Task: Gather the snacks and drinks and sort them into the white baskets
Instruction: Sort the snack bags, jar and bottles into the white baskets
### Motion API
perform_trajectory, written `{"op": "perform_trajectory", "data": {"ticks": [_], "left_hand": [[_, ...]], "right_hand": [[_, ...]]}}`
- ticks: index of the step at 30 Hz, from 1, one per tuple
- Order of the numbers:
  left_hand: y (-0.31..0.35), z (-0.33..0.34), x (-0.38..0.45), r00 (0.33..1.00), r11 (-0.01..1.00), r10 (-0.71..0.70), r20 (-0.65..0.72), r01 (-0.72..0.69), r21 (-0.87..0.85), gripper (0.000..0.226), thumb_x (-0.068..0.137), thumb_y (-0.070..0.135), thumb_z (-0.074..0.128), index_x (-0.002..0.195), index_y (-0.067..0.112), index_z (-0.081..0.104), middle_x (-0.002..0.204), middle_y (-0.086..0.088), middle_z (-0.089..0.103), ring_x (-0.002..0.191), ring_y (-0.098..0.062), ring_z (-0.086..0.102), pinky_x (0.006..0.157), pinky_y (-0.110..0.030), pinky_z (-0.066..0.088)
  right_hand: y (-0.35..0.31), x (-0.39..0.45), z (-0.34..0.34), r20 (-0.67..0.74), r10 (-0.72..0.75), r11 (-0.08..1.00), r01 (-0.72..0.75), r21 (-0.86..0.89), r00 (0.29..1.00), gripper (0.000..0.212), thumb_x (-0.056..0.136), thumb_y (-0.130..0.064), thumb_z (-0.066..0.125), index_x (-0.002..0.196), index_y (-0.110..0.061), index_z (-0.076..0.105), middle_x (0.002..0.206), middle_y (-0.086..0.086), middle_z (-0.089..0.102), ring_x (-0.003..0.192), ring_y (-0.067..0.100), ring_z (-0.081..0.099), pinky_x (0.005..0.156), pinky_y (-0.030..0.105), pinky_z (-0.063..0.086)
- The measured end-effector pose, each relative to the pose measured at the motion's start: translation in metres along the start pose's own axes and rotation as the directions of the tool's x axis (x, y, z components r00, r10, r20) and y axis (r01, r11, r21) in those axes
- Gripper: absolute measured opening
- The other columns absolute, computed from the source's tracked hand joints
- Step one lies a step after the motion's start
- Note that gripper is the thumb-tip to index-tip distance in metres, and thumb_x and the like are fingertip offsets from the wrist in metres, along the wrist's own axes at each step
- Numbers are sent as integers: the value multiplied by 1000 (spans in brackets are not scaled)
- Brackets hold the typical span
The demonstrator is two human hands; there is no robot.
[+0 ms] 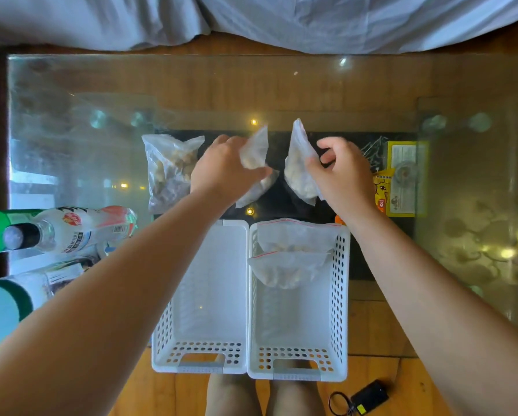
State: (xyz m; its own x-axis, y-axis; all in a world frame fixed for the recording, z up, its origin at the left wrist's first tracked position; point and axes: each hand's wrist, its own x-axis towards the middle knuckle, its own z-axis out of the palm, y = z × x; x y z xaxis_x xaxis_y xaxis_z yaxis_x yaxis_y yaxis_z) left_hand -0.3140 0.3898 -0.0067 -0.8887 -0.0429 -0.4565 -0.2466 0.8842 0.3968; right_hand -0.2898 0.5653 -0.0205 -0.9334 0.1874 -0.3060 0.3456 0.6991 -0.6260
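Each hand is pinching one snack bag: left hand (221,169), right hand (339,172), lifting them toward the right basket (340,295) at 6 o'clock.

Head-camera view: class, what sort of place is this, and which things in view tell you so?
Probably a home living room: a low glass-topped coffee table, a wooden floor beneath, and a cloth-covered sofa or bed behind it. Both hands hold snack bags.

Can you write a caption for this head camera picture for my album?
Each hand, left and right, lifts a snack bag above two white baskets.
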Motion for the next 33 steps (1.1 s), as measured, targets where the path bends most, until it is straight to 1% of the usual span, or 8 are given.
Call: {"op": "perform_trajectory", "data": {"ticks": [4,7,11,16,22,25,28,33], "left_hand": [[14,-1,9,996,994,-23,-88,32,103,24,81,49,56,83,26,64,79,4,59,77,-23,54,61,-27,32],[15,-5,7,994,994,-20,-103,31,109,39,89,37,47,57,16,42,58,0,44,64,-27,45,49,-26,23],[10,-10,0,986,994,97,-134,-103,-38,45,88,35,51,50,19,31,47,4,34,48,-14,34,45,-26,18],[-4,-7,2,986,981,164,21,-161,-111,28,80,33,67,104,20,66,85,10,55,77,-10,47,69,-23,34],[-14,-4,1,997,998,51,56,-49,-41,52,93,24,50,45,20,32,47,2,31,48,-16,32,46,-28,20],[-14,-7,-3,997,996,68,28,-66,-64,38,90,26,56,53,18,56,48,3,43,53,-21,41,48,-25,26],[-18,-7,-7,993,998,54,103,-52,-18,25,90,28,57,107,15,70,76,-4,66,71,-22,58,57,-23,35],[-19,-6,-13,995,997,72,73,-71,-21,32,96,20,46,70,5,55,50,2,36,50,-18,37,46,-24,24]], "right_hand": [[-17,11,4,44,-42,990,48,-133,998,30,81,-38,61,102,-17,61,88,-3,53,78,17,52,58,26,38],[-21,17,2,96,-26,975,46,-217,995,28,87,-18,53,61,-14,45,60,0,42,67,28,48,53,27,29],[-23,11,-10,-59,-139,988,135,-73,989,40,82,-7,47,51,-19,24,48,-3,27,49,20,28,44,29,15],[-14,9,-4,91,-38,994,48,-103,995,24,80,-18,59,65,-19,40,58,-6,37,55,15,37,45,23,23],[-1,1,-8,-15,-59,997,59,-42,998,31,89,-13,52,58,-6,48,55,4,43,52,15,40,47,14,27],[2,-6,-19,-53,-76,997,74,-39,996,37,84,-12,56,52,-21,39,51,-7,37,47,8,36,41,5,27],[12,-9,-19,56,0,991,8,-134,998,14,80,-20,63,91,-12,64,80,-2,54,70,13,49,49,11,29],[17,-1,-14,129,95,994,-87,-67,987,25,87,-22,57,109,-11,61,92,-3,55,84,14,53,53,13,35]]}}
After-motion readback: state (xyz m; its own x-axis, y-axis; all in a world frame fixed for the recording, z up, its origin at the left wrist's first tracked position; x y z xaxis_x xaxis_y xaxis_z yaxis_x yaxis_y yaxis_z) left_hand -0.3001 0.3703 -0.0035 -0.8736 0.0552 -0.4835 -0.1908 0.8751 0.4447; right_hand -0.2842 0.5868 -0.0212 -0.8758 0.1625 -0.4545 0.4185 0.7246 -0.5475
